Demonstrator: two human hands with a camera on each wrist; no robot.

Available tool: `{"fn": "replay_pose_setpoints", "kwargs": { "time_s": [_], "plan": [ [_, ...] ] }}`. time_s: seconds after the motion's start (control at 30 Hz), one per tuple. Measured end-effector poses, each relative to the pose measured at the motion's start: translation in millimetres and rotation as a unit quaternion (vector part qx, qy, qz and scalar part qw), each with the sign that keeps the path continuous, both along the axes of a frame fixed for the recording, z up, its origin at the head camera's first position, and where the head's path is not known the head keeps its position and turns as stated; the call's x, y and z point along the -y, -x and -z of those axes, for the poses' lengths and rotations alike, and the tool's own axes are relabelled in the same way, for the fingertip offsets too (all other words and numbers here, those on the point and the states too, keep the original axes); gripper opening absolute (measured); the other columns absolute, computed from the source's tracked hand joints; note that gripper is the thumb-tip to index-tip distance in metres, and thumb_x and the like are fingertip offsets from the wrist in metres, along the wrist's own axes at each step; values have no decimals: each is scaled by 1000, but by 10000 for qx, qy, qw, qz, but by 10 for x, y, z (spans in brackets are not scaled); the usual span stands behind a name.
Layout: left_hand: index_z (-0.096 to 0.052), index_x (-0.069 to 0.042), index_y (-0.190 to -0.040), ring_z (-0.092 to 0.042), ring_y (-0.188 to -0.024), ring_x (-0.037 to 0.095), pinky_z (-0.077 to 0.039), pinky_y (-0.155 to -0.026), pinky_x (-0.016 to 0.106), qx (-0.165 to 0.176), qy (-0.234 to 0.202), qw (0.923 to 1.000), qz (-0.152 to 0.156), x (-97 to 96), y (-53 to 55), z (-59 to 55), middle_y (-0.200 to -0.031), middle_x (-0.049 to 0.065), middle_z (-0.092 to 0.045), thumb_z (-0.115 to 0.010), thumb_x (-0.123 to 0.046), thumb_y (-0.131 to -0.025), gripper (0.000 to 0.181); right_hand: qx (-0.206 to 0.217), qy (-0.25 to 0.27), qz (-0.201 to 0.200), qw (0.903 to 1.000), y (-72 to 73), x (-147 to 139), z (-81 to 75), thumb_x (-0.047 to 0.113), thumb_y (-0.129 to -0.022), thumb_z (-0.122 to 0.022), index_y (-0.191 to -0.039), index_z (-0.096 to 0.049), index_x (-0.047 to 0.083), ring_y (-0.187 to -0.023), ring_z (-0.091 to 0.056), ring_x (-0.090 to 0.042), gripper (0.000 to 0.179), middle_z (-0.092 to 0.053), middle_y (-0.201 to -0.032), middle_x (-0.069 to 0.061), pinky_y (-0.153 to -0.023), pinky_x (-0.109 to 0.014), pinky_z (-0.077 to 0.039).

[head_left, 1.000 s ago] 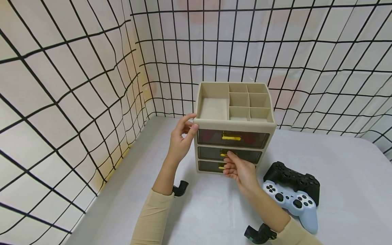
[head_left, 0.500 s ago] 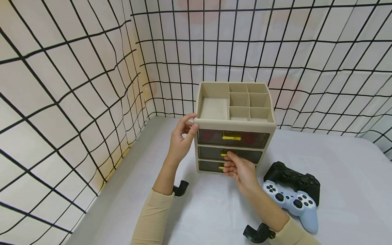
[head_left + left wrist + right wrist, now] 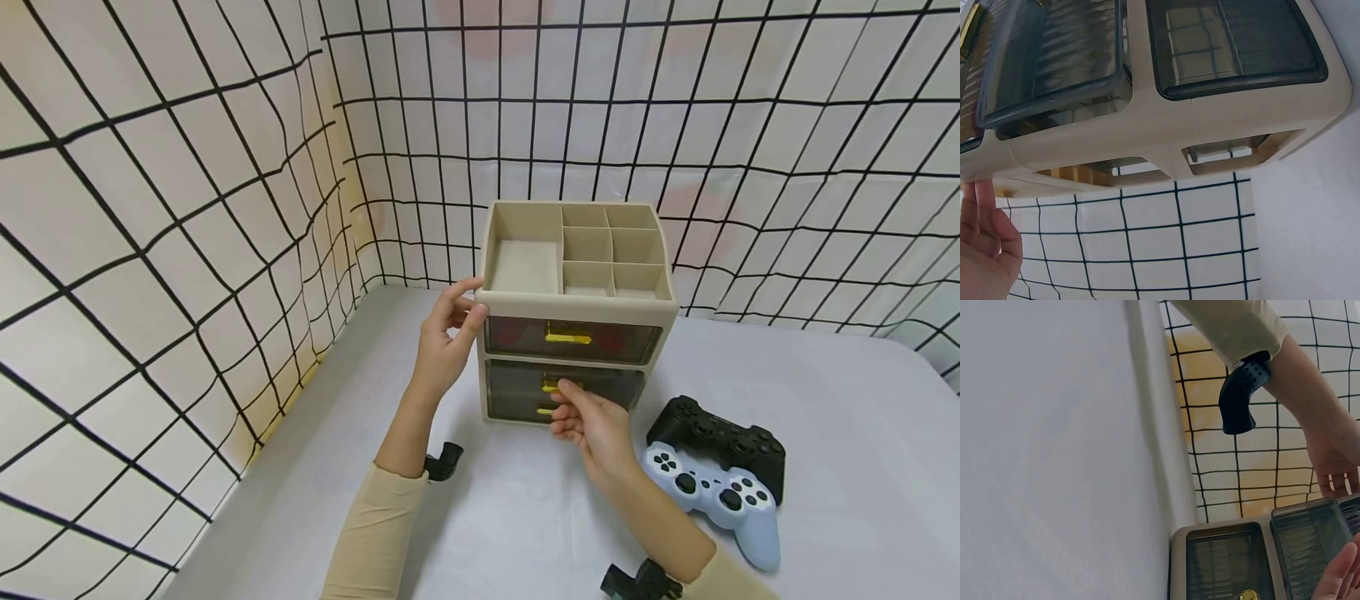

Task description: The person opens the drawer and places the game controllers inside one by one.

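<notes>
Pinching the yellow handle (image 3: 549, 386) of the middle drawer (image 3: 1072, 62), the right hand (image 3: 600, 429) holds it partly out.
The handle sits between thumb and fingers, left of the palm; the left hand (image 3: 446, 346) grips the organizer (image 3: 577, 307) by its left edge. Compared with earlier, the drawer juts nearer, hiding the divider above the lower drawer (image 3: 1272, 44).

From the head we look forward and down at the beige plastic cabinet (image 3: 576, 307) with dark transparent drawers (image 3: 517, 392), in the frame's centre. From the left wrist we see these drawers sideways and very near, across the upper frame. The right wrist view, also turned sideways, shares them at its lower right.
</notes>
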State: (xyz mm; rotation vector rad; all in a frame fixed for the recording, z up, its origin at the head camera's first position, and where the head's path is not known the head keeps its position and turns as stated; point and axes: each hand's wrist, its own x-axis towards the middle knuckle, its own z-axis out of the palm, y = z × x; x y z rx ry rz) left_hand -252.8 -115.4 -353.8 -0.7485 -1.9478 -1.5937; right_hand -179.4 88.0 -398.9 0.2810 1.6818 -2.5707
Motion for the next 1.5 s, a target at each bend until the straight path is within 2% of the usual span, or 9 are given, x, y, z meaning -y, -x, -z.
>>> {"fn": "replay_pose_setpoints", "kwargs": {
  "time_s": [0.13,0.37,0.53,1.2,1.3,1.5],
  "plan": [
    [-52,-5,-132,-55,-77,28,-45,-75,39,67,-4,10000,-16,-18,-24,-33,-93,18,-59,-56,-2,-97,35,23,12,-15,10000,-48,-8,-6,15,-97,-62,-78,-70,3,-51,-58,-12,24,-62,-61,-2,-54,-23,-52],
    [-50,4,-128,-54,-74,23,-45,-73,38,81,39,10000,-14,-49,-261,-275,-89,20,-57,-54,4,-96,32,69,-179,-45,9998,-144,-19,6,16,-96,-63,-82,-70,-1,-50,-58,-13,24,-62,-61,-3,-54,-24,-53],
    [-51,4,-128,-54,-75,23,-45,-73,36,87,28,10000,-7,-52,-270,-278,-90,22,-58,-54,2,-96,32,187,-273,-92,9994,-233,-27,8,16,-96,-63,-84,-69,-4,-50,-57,-14,24,-61,-61,-4,-54,-25,-52],
    [-50,3,-129,-54,-76,30,-44,-73,34,80,45,10000,-7,-43,-269,-268,-92,23,-58,-54,2,-97,32,377,-397,-537,9971,-571,-75,-10,16,-96,-61,-89,-68,-3,-52,-56,-14,21,-60,-63,-4,-55,-25,-51],
    [-50,4,-129,-54,-77,33,-44,-74,34,88,48,9999,18,-43,-272,-271,-93,24,-58,-54,2,-97,32,384,-386,-649,9964,-615,-91,-12,17,-97,-60,-89,-69,-2,-52,-57,-14,21,-60,-63,-4,-55,-25,-51],
    [-50,5,-129,-55,-76,30,-44,-74,32,64,60,10000,0,-45,-266,-264,-92,24,-58,-54,2,-97,32,433,-362,-904,9943,-695,-124,-8,19,-98,-59,-91,-69,1,-53,-58,-13,22,-61,-65,-2,-56,-24,-52]
  ]
}}
